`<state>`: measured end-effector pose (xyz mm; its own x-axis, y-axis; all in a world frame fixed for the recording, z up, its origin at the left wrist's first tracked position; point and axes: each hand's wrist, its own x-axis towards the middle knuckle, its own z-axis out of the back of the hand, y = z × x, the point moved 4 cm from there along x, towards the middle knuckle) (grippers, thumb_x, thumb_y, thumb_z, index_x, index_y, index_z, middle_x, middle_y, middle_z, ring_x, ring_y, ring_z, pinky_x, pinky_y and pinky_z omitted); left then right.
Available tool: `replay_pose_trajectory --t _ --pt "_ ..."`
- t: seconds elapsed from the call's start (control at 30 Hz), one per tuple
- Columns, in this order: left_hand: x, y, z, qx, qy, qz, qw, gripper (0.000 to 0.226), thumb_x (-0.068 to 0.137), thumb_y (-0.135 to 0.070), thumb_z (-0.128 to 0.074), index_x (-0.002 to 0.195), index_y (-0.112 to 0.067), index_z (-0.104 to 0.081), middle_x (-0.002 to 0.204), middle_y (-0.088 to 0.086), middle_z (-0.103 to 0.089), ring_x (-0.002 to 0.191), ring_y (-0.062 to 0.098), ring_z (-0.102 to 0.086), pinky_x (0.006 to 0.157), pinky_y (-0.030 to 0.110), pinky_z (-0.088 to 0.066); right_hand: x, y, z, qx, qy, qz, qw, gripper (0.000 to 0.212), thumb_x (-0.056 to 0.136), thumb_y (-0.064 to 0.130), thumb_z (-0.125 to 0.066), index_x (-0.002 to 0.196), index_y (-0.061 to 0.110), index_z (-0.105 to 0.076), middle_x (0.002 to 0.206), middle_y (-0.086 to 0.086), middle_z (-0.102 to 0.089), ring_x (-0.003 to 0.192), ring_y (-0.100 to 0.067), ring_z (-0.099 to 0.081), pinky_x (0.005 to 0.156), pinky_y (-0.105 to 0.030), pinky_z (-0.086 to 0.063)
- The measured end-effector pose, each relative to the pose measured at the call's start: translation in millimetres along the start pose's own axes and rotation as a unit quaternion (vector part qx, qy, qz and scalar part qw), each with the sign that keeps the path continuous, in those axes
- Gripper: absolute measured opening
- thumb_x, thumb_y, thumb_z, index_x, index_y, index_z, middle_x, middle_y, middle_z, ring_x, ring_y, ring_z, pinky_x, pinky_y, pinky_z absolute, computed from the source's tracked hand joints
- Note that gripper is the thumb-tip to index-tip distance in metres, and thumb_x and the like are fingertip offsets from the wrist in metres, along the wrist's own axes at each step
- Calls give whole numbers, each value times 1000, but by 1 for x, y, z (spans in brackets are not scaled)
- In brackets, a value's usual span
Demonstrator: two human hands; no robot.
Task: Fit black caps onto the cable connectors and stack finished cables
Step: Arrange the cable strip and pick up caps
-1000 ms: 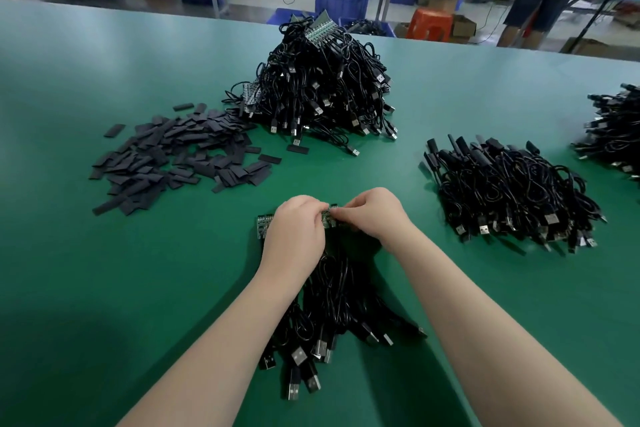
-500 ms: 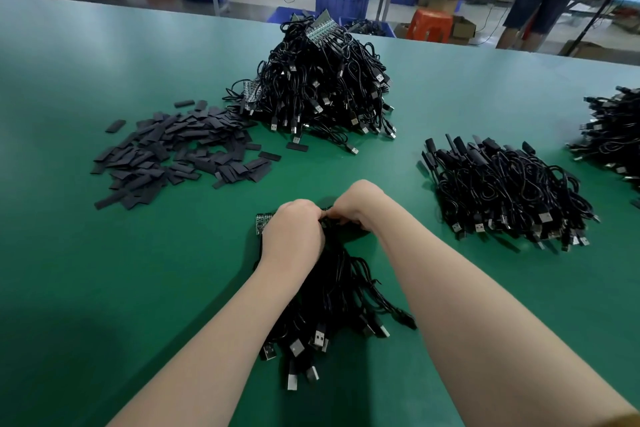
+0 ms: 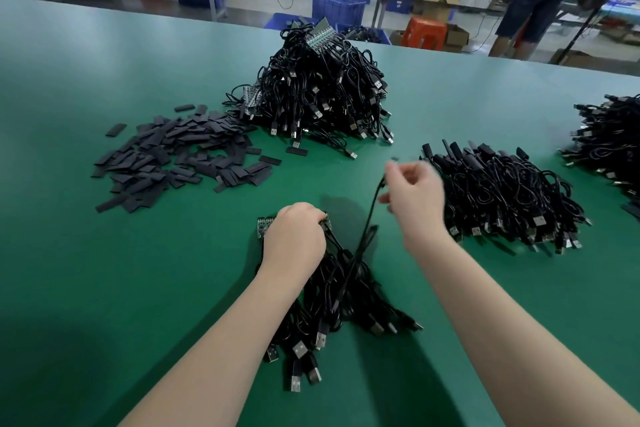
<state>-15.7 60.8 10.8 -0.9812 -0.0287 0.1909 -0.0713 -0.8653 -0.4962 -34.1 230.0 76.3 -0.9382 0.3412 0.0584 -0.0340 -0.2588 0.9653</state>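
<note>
Between the right hand's [image 3: 414, 199] pinched fingertips: one black cable [image 3: 367, 218], top end lifted, likely to free it from the bundle [image 3: 332, 291]. Under the left hand's [image 3: 294, 239] curled fingers: bundle's green board strip [image 3: 262, 225], gripped, apparently as anchor. Left of both hands, well apart: loose black caps [image 3: 180, 156]. Just right of the right fingers: capped cables, stacked [image 3: 502, 198]. Beyond the fingertips: unprocessed heap [image 3: 318, 90]. All on green table [image 3: 104, 270].

Bare bench [image 3: 104, 270] lay open at 9 o'clock of the hands. Loose caps [image 3: 180, 156] blocked 10 o'clock, a cable heap [image 3: 318, 94] 12 o'clock, capped cables [image 3: 502, 198] 3 o'clock.
</note>
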Motion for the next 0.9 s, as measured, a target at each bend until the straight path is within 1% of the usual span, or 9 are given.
replay_pose_trajectory --t 0.13,0.27,0.37,0.47,0.57,0.63,0.7,0.77,0.9 --pt "-4 -2 2 -20 -21 -22 999 46 93 -5 -43 136 -16 -56 132 4 -58 119 25 -51 92 36 -48 -16 67 15 86 -56 197 975 14 97 25 -59 84 27 -53 80 10 -58 60 -9 -61 61 -19 -48" --pt "-10 -11 22 -129 -161 -43 978 53 101 -22 -40 150 -7 -29 149 13 -40 138 24 -36 111 26 -26 -32 99 -2 108 20 258 960 15 99 20 -58 88 27 -51 78 9 -59 60 -14 -67 61 -22 -52" --pt "-19 -14 44 -105 -293 -101 945 60 102 -34 -39 151 -6 -19 153 19 -31 144 30 -25 120 34 -16 -33 90 -27 236 88 114 961 9 99 16 -58 94 18 -51 77 2 -58 63 -17 -71 62 -26 -57" --pt "-27 -15 51 12 -349 -148 925 61 97 -29 -54 148 -7 -29 149 17 -41 139 34 -34 118 45 -21 -29 59 -44 288 104 -69 949 14 97 10 -59 109 7 -52 88 -7 -65 64 -14 -72 62 -25 -59" --pt "-21 -14 44 66 -270 -121 953 66 89 -22 -66 147 -8 -38 138 10 -55 128 29 -49 111 44 -30 -30 17 -53 152 164 -194 955 22 93 9 -64 113 8 -54 98 -11 -73 69 -16 -71 69 -31 -62" --pt "-16 -12 33 44 -161 -105 980 56 91 -24 -64 142 -13 -48 122 5 -65 114 26 -59 105 40 -37 -28 -3 -52 27 195 -184 963 16 89 12 -67 100 10 -56 100 -12 -74 74 -17 -71 75 -34 -60" --pt "-13 -8 26 11 -83 -86 993 35 96 -30 -55 131 -25 -60 105 1 -71 98 26 -64 88 36 -45 -24 -6 -46 -80 191 -121 971 13 86 17 -68 85 15 -55 94 -11 -73 80 -21 -71 74 -36 -57" --pt "-11 -5 24 -14 -58 -63 996 27 99 -35 -49 121 -29 -64 98 -1 -70 91 27 -63 72 36 -48 -18 2 -41 -205 192 -45 959 12 85 22 -67 79 20 -56 86 -2 -70 83 -23 -66 71 -36 -53" --pt "-9 -9 24 5 -55 -93 994 20 96 -27 -53 109 -25 -68 85 -4 -66 84 26 -61 65 33 -41 -9 37 -55 -285 125 124 942 14 90 15 -56 98 26 -59 99 11 -64 89 -15 -60 71 -32 -50"
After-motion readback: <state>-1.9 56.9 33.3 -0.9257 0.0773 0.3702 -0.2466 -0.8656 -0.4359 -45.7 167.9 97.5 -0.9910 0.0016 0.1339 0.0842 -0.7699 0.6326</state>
